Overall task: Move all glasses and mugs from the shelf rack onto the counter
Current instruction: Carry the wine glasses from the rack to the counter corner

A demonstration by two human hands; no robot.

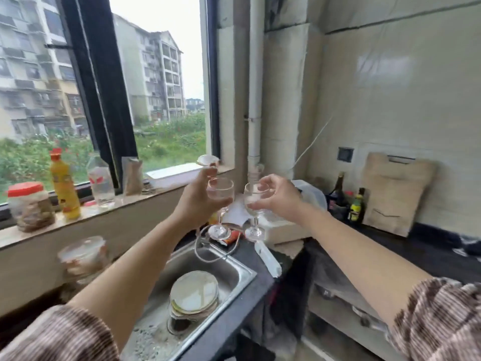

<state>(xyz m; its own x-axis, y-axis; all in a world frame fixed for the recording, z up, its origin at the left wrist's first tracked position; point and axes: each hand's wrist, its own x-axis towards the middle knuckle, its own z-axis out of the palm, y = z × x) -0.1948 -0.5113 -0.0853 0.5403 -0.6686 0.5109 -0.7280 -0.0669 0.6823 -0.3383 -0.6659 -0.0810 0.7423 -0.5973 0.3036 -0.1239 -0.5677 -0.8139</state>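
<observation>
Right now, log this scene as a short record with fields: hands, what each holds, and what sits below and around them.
left hand: gripping the left wine glass around the bowl
right hand: gripping the right wine glass around the bowl
glasses: clear, upright, side by side, held in the air
below: steel sink with stacked plates
windowsill: red-lidded jar, yellow bottle
counter: dark bottles, cutting board leaning on the wall
shelf rack: not in view
</observation>
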